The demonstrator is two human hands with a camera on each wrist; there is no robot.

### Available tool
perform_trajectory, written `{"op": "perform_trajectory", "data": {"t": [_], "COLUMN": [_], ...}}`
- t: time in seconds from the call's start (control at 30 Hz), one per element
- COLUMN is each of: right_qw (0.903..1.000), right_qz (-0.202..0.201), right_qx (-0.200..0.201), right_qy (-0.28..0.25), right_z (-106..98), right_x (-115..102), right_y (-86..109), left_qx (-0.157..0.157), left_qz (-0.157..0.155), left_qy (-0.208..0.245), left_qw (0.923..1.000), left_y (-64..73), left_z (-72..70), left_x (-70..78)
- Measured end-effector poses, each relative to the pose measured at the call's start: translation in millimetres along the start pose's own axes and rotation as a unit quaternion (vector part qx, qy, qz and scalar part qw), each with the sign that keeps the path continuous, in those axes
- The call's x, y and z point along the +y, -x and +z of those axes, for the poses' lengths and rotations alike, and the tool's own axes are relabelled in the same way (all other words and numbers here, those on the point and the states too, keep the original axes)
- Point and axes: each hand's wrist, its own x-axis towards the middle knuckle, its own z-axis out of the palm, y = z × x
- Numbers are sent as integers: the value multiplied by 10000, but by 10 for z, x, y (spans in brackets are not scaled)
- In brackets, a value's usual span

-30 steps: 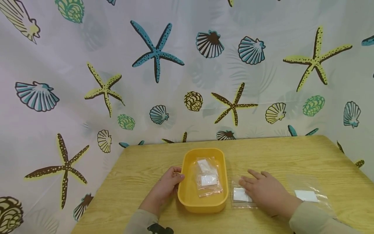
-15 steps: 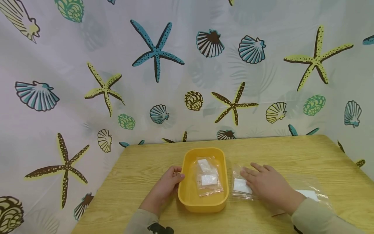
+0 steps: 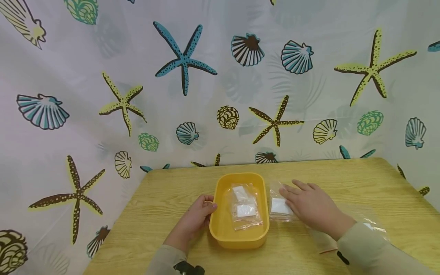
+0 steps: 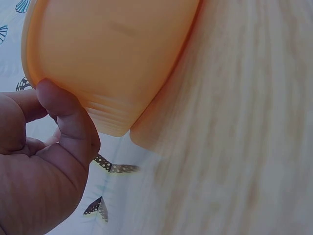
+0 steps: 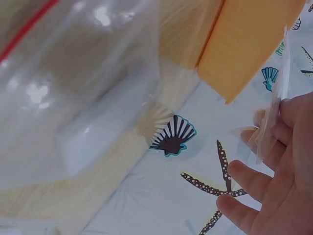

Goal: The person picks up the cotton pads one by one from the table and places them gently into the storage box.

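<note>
My left hand (image 3: 197, 212) grips the left side of a yellow plastic tub (image 3: 220, 231), its thumb bent at the rim in the left wrist view. Inside the tub lie clear zip bags (image 3: 246, 211) holding white packets. Just right of the tub, my right hand (image 3: 313, 206) pinches another clear bag with a white packet (image 3: 280, 206). The right wrist view shows this bag (image 5: 271, 120) edge-on between thumb and fingers, while the other fingers stay spread. Beneath the right forearm is a clear bag with a red seal line (image 5: 98, 93), partly covered by the sleeve.
The wood-grain table (image 3: 178, 183) ends at a white curtain (image 3: 206, 34) printed with starfish and shells, which hangs behind it and along both sides. Both forearms wear beige sleeves (image 3: 371, 244). A dark wrist strap (image 3: 187, 267) shows at the left cuff.
My right hand has moved away from me toward the back with the bag, which is now closer beside the tub. The left hand and tub have stayed in place.
</note>
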Motion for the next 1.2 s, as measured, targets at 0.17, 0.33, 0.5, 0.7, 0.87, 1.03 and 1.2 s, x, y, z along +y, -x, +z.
{"op": "perform_trajectory", "data": {"t": [0.17, 0.33, 0.5, 0.7, 0.87, 1.03, 1.2], "right_qw": [9999, 9996, 9994, 9987, 9984, 9980, 9976], "right_qz": [49, 93, 135, 177, 165, 209, 227], "right_qx": [97, 220, 192, 176, 140, 57, 6], "right_qy": [-90, -147, -266, -441, -530, -593, -659], "right_z": [-63, -126, -168, -166, -146, -133, -142], "right_x": [-4, 1, -29, -114, -162, -215, -277], "right_y": [-59, -113, -174, -271, -362, -455, -537], "left_qx": [-3, 12, 19, 27, 8, 53, 81], "left_qz": [2, 2, -12, -22, -14, -56, -31], "left_qy": [-36, -40, -28, -44, 19, 3, -83], "left_qw": [10000, 10000, 10000, 10000, 10000, 10000, 9999], "left_y": [7, 9, 14, 18, 7, 1, 5], "left_z": [-1, 3, 7, 6, 10, 11, 17], "left_x": [6, 11, 20, 25, 11, 11, 16]}}
